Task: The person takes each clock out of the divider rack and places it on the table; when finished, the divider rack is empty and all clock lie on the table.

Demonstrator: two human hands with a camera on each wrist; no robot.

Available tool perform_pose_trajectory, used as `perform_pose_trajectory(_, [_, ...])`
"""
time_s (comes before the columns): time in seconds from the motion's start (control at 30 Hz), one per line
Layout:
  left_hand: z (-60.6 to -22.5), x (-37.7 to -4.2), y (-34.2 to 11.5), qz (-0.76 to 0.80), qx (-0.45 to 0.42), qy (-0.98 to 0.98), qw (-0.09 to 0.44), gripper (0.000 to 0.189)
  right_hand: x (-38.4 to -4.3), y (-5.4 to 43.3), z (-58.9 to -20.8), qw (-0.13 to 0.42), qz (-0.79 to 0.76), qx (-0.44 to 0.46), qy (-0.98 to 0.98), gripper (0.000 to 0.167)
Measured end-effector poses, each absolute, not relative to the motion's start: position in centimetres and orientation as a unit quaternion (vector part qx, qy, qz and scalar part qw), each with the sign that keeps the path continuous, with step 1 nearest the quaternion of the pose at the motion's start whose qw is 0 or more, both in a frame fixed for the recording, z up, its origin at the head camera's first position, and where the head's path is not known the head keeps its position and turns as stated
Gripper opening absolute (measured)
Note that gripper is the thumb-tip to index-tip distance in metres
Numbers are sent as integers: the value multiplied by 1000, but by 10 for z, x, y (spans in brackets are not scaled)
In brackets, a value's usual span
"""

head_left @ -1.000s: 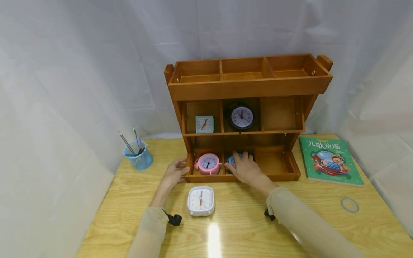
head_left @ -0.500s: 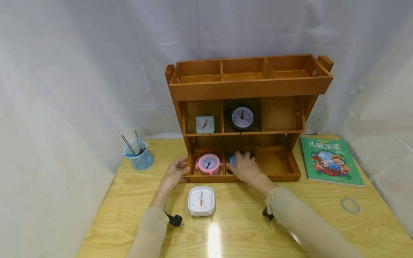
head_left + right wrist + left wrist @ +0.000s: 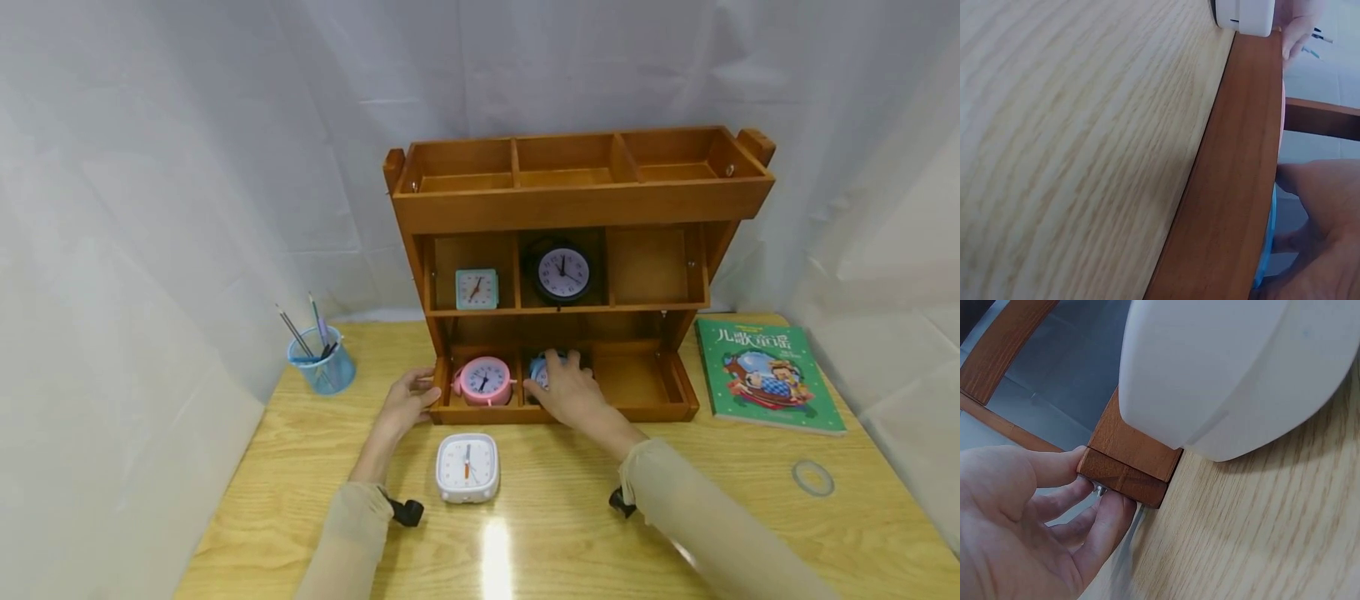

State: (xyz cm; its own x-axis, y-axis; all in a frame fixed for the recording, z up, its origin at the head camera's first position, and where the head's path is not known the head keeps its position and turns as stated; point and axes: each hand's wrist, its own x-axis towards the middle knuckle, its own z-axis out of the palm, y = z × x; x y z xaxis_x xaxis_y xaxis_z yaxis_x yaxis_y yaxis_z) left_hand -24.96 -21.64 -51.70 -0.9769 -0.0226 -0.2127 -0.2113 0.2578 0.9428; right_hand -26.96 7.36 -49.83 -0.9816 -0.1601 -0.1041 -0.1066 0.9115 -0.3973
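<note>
A brown wooden shelf [image 3: 637,413] with three tiers stands on the table. At its lower left corner my left hand [image 3: 405,402] grips the end, thumb on one face of the wood [image 3: 1129,469] and fingers against another. My right hand [image 3: 573,396] reaches into the bottom middle compartment and holds a blue alarm clock [image 3: 537,371], mostly hidden under the fingers. Only its blue rim [image 3: 1265,250] shows in the right wrist view. Left of it, a pink alarm clock [image 3: 485,381] sits in the bottom left compartment. A white square clock [image 3: 467,468] lies face up before the shelf.
On the middle tier are a small mint-green clock [image 3: 477,290] and a round black clock [image 3: 562,272]. A blue pen cup [image 3: 330,377] stands at the left. To the right lie a green book [image 3: 768,375] and a pale ring [image 3: 813,463].
My right hand has shifted very slightly over the blue alarm clock, and a little more of the clock's rim shows. The left hand stays on the shelf's corner.
</note>
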Motion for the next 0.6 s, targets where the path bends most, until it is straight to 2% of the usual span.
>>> perform_pose_trajectory(0.33, [-517,-250,-217,607,-75,787,78,47,-266,79,-501,23,-209,-83,974,70])
perform_pose_trajectory(0.6, [-519,-250,-217,607,-75,788,76,46,-265,77,-497,49,-222,-79,971,65])
